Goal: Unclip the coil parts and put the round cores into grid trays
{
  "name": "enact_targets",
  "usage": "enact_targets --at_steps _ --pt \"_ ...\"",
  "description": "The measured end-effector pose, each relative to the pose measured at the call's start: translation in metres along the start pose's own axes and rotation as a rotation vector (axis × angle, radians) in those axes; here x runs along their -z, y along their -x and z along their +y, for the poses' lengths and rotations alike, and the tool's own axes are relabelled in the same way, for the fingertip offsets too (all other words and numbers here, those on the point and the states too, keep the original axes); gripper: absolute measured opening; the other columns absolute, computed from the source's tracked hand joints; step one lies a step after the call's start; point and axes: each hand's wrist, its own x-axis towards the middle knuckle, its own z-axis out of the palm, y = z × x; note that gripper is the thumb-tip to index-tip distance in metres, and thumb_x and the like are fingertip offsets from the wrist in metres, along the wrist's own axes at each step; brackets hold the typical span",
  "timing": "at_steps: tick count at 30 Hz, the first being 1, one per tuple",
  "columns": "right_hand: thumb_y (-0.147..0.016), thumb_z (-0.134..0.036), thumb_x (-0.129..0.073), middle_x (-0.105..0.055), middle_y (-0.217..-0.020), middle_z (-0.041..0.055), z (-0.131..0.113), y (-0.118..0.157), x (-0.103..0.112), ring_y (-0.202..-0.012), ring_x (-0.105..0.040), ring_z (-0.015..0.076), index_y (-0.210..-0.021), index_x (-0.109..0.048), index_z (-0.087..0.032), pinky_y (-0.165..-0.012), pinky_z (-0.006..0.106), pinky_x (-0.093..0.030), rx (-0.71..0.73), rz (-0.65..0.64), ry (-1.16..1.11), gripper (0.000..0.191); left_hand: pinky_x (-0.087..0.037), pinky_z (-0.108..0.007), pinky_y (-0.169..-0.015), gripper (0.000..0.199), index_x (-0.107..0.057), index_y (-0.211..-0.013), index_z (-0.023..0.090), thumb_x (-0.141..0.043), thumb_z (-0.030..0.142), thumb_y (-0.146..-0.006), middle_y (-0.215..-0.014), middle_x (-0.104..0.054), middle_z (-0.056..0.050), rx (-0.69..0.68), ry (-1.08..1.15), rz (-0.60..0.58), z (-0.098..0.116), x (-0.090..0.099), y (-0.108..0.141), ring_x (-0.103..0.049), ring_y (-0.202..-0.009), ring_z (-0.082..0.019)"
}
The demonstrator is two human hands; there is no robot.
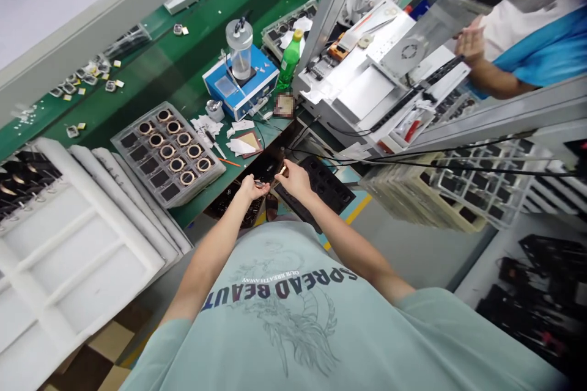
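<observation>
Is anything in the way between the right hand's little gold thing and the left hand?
Nothing visible. The right hand holds the small gold-coloured piece close beside the left hand, with an open gap between them.

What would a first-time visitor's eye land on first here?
Probably the bright green bottle with its yellow cap, standing just right of the blue box on the green bench. Lower left of the box, a clear tray shows round parts with gold-coloured rims. Near the picture's middle, the left hand and right hand hold small pieces, close together.
</observation>
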Motion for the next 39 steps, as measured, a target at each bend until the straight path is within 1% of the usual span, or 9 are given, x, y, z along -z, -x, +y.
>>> enact_targets --at_steps 8,12,15,18,22,27,31,34,39 --pt "-0.069 -0.022 -0.062 -0.069 -0.107 0.0059 0.019 0.014 0.012 -0.074 -0.066 0.0141 -0.112 -0.057 -0.02 -0.064 0.025 -0.053 -0.389 -0.147 -0.942 0.043 -0.054 -0.033 -0.066 0.031 -0.049 -0.097 0.018 -0.026 0.038 -0.101 -0.091 -0.051 -0.011 0.04 -0.004 0.098 0.021 -0.025 -0.033 -0.056 -0.083 -0.021" --pt "-0.073 -0.018 -0.057 -0.07 -0.1 0.0048 0.015 0.021 0.019 -0.072 -0.067 0.013 -0.106 -0.057 -0.02 -0.062 0.023 -0.053 -0.454 -0.131 -1.052 0.033 -0.054 -0.032 -0.068 0.03 -0.048 -0.092 0.019 -0.025 0.035 -0.102 -0.087 -0.05 -0.009 -0.004 -0.051 0.085 0.029 -0.029 -0.033 -0.057 -0.08 -0.02" --pt "-0.081 -0.023 -0.056 -0.07 -0.103 0.0057 0.007 0.023 0.02 -0.08 -0.07 0.0148 -0.107 -0.056 -0.021 -0.068 0.026 -0.056 -0.396 -0.152 -1.01 0.026 -0.053 -0.032 -0.072 0.022 -0.049 -0.088 0.018 -0.037 0.031 -0.1 -0.08 -0.052 -0.007 -0.07 -0.1 0.034 0.025 -0.02 -0.016 -0.059 -0.076 -0.018" --pt "-0.085 -0.027 -0.056 -0.07 -0.104 0.0057 -0.008 0.021 0.013 -0.085 -0.071 0.0157 -0.108 -0.055 -0.021 -0.075 0.028 -0.057 -0.283 -0.23 -0.936 0.024 -0.051 -0.029 -0.074 0.007 -0.055 -0.09 0.016 -0.06 0.016 -0.086 -0.079 -0.06 -0.006 -0.189 -0.127 -0.039 0.008 0.011 0.021 -0.06 -0.072 -0.014" --pt "-0.087 -0.033 -0.054 -0.071 -0.098 0.0055 -0.051 0.012 -0.018 -0.088 -0.068 0.0182 -0.102 -0.062 -0.02 -0.081 0.033 -0.055 -0.021 -0.381 -0.63 0.021 -0.044 -0.024 -0.067 0.026 -0.064 -0.093 0.016 -0.07 0.007 -0.069 -0.086 -0.071 -0.008 -0.369 -0.156 -0.07 -0.025 0.076 0.085 -0.06 -0.068 -0.012" --pt "-0.09 -0.025 -0.056 -0.07 -0.102 0.008 -0.153 0.0 -0.09 -0.098 -0.063 0.0229 -0.102 -0.072 -0.019 -0.094 0.037 -0.047 0.557 -0.435 -0.125 0.022 -0.039 -0.025 -0.063 0.026 -0.071 -0.094 0.016 -0.075 0.02 -0.069 -0.09 -0.075 -0.011 -0.585 -0.209 -0.074 -0.054 0.148 0.146 -0.061 -0.073 -0.015" --pt "-0.092 -0.02 -0.057 -0.07 -0.107 0.0087 -0.224 0.004 -0.158 -0.1 -0.062 0.0239 -0.109 -0.071 -0.019 -0.091 0.035 -0.045 0.819 -0.524 0.214 0.021 -0.042 -0.026 -0.068 0.029 -0.072 -0.091 0.015 -0.082 0.025 -0.066 -0.086 -0.073 -0.008 -0.713 -0.091 -0.086 -0.062 0.185 0.172 -0.06 -0.07 -0.014" --pt "-0.095 -0.017 -0.053 -0.069 -0.106 0.0123 -0.239 0.01 -0.193 -0.1 -0.061 0.0257 -0.107 -0.07 -0.016 -0.089 0.035 -0.045 0.971 -0.583 0.472 0.021 -0.042 -0.027 -0.067 0.025 -0.073 -0.089 0.016 -0.081 0.025 -0.067 -0.077 -0.068 -0.004 -0.793 -0.083 -0.078 -0.068 0.203 0.181 -0.057 -0.067 -0.013" --pt "-0.102 -0.019 -0.042 -0.067 -0.11 0.0159 -0.212 0.016 -0.21 -0.11 -0.058 0.0267 -0.114 -0.071 -0.016 -0.096 0.037 -0.045 1.13 -0.619 0.574 0.032 -0.044 -0.027 -0.066 0.018 -0.072 -0.083 0.016 -0.08 0.021 -0.068 -0.074 -0.067 -0.003 -0.849 -0.056 -0.11 -0.071 0.22 0.185 -0.057 -0.066 -0.013"
